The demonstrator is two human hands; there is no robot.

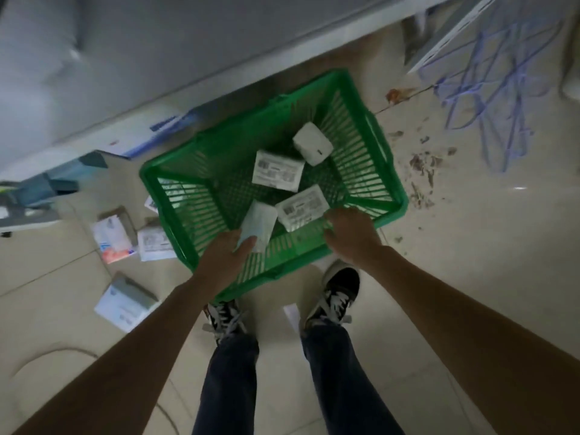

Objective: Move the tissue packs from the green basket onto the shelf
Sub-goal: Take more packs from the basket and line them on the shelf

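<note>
Your left hand (230, 255) pinched one tissue pack (259, 226) at the green basket's (175, 171) 7 o'clock, right hand (351, 233) hovered with loosely curled, empty fingers, three packs (277, 171) remained inside.

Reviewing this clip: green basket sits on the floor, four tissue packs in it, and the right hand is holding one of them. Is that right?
Not quite: the head view shows the left hand holding a tissue pack. The right hand only reaches over the green basket rim, holding nothing. The rest stands.
</note>
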